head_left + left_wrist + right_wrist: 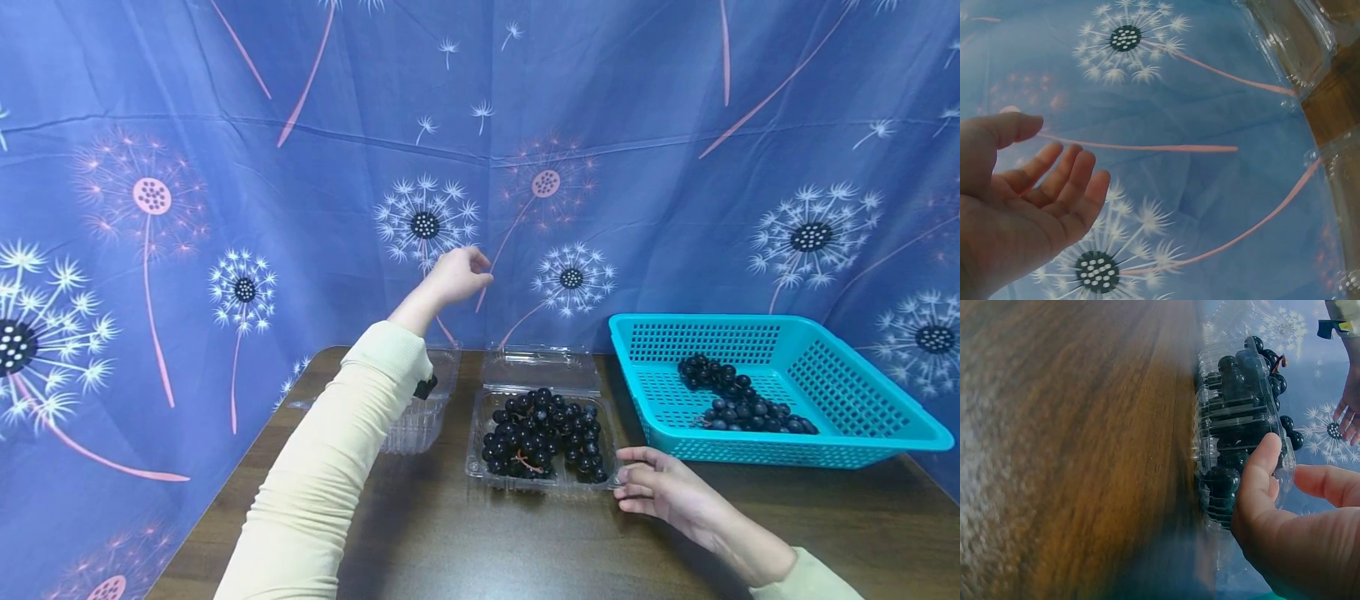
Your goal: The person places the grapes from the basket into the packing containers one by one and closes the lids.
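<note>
Right hand (pixel 663 492) rests on surface (pixel 450 542), fingers (pixel 1260 469) straight, touching near right corner of open clear grape box (pixel 542 437); left hand (pixel 457 279) raised before backdrop, fingers (pixel 1063 178) relaxed, holding nothing

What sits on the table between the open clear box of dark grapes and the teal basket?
Nothing: in the head view only bare table shows between the grape box and the teal basket, which stand close together.

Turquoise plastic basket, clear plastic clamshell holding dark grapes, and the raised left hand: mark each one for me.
Turquoise plastic basket (pixel 911 436): head view, front right rim.
Clear plastic clamshell of dark grapes (pixel 538 367): head view, open lid behind the fruit.
Left hand (pixel 454 277): head view, back of the hand, raised before the blue cloth.
</note>
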`<move>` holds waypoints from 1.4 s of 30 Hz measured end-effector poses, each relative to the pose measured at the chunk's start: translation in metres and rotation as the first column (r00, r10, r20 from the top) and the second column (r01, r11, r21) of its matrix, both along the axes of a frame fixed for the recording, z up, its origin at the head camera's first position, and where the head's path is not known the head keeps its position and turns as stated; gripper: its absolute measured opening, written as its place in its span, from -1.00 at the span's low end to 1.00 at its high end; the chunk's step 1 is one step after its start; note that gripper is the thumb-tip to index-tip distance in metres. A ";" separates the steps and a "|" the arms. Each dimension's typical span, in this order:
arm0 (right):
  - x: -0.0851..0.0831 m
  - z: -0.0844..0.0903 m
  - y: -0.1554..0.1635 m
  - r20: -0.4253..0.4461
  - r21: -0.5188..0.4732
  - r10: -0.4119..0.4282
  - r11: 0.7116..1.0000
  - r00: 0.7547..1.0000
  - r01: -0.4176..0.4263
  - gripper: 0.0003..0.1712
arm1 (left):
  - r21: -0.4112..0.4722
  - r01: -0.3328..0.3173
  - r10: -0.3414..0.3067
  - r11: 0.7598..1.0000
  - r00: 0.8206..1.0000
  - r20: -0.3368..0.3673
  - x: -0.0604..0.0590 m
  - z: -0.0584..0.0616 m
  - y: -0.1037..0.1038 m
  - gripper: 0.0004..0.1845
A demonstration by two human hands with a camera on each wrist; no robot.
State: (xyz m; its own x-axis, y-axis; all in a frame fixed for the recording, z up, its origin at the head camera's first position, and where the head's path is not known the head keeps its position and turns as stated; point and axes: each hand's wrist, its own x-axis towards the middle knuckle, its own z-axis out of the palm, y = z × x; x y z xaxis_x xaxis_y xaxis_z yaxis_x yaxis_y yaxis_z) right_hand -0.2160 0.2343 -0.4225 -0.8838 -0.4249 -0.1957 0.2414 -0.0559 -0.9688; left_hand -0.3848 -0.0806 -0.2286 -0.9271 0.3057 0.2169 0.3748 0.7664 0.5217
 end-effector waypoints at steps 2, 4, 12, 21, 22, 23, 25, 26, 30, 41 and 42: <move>0.000 0.000 0.000 -0.001 -0.003 -0.005 1.000 1.000 0.005 -0.30 | 0.026 -0.037 0.036 0.999 0.999 0.008 -0.004 -0.004 0.003 -0.61; 0.000 0.000 -0.001 0.004 -0.008 -0.011 1.000 1.000 0.011 -0.30 | 0.048 -0.073 0.072 0.996 0.997 0.018 -0.006 -0.009 0.006 -0.61; -0.001 -0.001 -0.004 0.035 -0.036 -0.035 0.999 0.999 0.037 -0.31 | 0.115 -0.207 0.195 0.971 0.975 0.111 -0.016 -0.033 0.014 -0.68; -0.002 0.000 -0.005 0.034 -0.018 -0.057 0.998 0.998 0.058 -0.26 | 0.095 -0.295 0.280 0.951 0.949 0.145 -0.027 -0.067 0.018 -0.77; -0.002 0.001 -0.005 0.032 -0.017 -0.058 0.998 0.998 0.059 -0.25 | 0.094 -0.301 0.285 0.949 0.946 0.154 -0.028 -0.070 0.019 -0.80; -0.002 0.001 -0.004 0.032 -0.016 -0.060 0.998 0.998 0.060 -0.25 | 0.092 -0.307 0.290 0.947 0.943 0.166 -0.029 -0.074 0.019 -0.79; -0.002 0.001 -0.004 0.031 -0.013 -0.062 0.998 0.998 0.062 -0.25 | 0.086 -0.316 0.293 0.945 0.934 0.203 -0.031 -0.080 0.020 -0.68; -0.002 0.001 -0.003 0.032 -0.011 -0.064 0.998 0.997 0.064 -0.24 | 0.075 -0.321 0.298 0.944 0.929 0.219 -0.034 -0.084 0.021 -0.62; -0.003 0.003 -0.002 0.035 -0.001 -0.069 0.998 0.997 0.069 -0.22 | 0.028 -0.309 0.292 0.951 0.921 0.256 -0.057 -0.109 0.021 -0.56; -0.004 0.003 -0.001 0.043 0.008 -0.072 0.997 0.996 0.072 -0.20 | -0.071 -0.230 0.241 0.970 0.918 0.315 -0.135 -0.196 0.014 -0.62; -0.004 0.002 -0.001 0.041 0.008 -0.073 0.997 0.996 0.073 -0.20 | -0.055 -0.236 0.240 0.970 0.906 0.348 -0.126 -0.191 0.015 -0.63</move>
